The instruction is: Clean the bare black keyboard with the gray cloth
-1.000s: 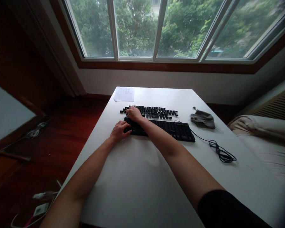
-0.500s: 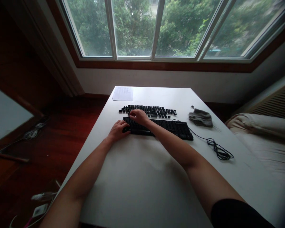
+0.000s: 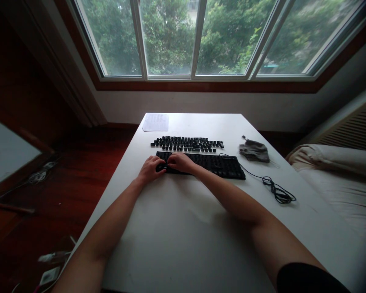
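Observation:
A black keyboard (image 3: 213, 163) lies flat on the white table. My left hand (image 3: 151, 169) is at its left end, fingers curled over the corner and thumb along the front edge. My right hand (image 3: 180, 162) rests low over the left part of the keyboard, its fingers bent together in a pinch. Whatever sits between those fingertips is too small and dark to make out. Just behind the keyboard, loose black keycaps (image 3: 186, 143) stand in rows, apart from both hands.
A printed paper sheet (image 3: 156, 122) lies at the table's back left. To the right are a grey drawstring pouch (image 3: 253, 150) and the keyboard's coiled cable (image 3: 279, 191). The white table (image 3: 177, 240) stands before a window; a cushioned seat (image 3: 329, 179) is on the right.
My right hand has come down and nearer, from the front of the keycap rows onto the keyboard beside my left hand. The left hand stays at the keyboard's end. The view has shifted slightly.

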A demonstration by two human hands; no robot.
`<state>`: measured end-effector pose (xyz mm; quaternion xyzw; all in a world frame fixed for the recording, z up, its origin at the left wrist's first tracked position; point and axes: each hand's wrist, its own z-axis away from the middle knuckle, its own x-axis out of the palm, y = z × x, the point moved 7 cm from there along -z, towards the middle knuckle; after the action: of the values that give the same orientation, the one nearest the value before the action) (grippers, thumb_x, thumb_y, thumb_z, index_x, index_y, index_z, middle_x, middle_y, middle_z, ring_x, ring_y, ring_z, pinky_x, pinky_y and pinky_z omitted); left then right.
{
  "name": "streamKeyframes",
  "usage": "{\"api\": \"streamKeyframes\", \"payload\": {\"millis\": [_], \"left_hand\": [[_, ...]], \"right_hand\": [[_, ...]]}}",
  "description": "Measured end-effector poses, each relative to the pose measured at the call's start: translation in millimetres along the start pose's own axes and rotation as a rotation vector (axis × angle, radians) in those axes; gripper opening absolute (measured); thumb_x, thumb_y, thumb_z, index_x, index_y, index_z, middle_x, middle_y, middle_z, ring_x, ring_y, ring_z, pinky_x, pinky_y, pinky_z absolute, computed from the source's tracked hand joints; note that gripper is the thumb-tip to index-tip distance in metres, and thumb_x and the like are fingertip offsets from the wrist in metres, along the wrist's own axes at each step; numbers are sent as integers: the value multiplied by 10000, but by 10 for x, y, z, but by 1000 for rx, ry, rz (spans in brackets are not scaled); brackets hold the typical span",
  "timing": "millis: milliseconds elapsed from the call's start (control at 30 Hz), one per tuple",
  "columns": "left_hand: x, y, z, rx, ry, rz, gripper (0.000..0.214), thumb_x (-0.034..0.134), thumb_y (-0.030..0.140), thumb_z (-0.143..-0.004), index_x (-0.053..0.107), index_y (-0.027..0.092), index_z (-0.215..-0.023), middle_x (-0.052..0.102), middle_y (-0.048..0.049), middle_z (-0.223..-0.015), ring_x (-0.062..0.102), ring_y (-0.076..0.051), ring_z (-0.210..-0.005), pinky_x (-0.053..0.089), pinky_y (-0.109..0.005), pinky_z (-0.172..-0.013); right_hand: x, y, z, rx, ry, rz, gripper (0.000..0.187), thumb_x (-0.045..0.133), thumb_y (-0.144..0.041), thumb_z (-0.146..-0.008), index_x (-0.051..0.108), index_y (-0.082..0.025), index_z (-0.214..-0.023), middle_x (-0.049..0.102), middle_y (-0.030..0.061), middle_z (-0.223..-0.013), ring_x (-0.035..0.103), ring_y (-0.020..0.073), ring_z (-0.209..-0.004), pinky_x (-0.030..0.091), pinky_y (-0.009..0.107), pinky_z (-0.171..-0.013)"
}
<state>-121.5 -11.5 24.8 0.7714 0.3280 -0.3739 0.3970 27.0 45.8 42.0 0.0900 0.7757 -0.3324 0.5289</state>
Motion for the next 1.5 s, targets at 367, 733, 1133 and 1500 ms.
{"api": "streamKeyframes", "payload": {"millis": [367,733,1133,1500], "left_hand": [[11,9,12,7,-6,2,341,719,363,-854,694,267,-1180,656,-76,-1138,548,-289,-1111,480,-463,-1010],[47,24,21,39,-17,-39,424,768,395,-807,685,272,-1205,645,-83,-1127,536,-304,-1104,462,-472,-991],[110,-21,9,0,-20,-48,406,795,441,-792,682,287,-1150,640,-74,-1116,524,-305,-1117,467,-458,-993],[89,7,8,5,5,-67,390,790,421,-792,685,276,-1138,640,-73,-1120,529,-305,-1115,477,-477,-991]], "right_hand": [[33,-93,-20,71,12,96,118,696,-260,-865,780,-192,-912,728,78,-925,634,198,-857,396,271,-741],[71,-56,-30,129,23,88,111,694,-282,-855,765,-200,-876,732,70,-908,636,204,-845,380,278,-704],[55,-188,44,128,-15,241,179,647,-302,-900,752,-181,-982,697,124,-1026,639,240,-914,401,288,-704],[19,-108,-33,105,-70,177,142,687,-287,-860,731,-210,-970,731,62,-992,635,203,-907,360,258,-688]]}}
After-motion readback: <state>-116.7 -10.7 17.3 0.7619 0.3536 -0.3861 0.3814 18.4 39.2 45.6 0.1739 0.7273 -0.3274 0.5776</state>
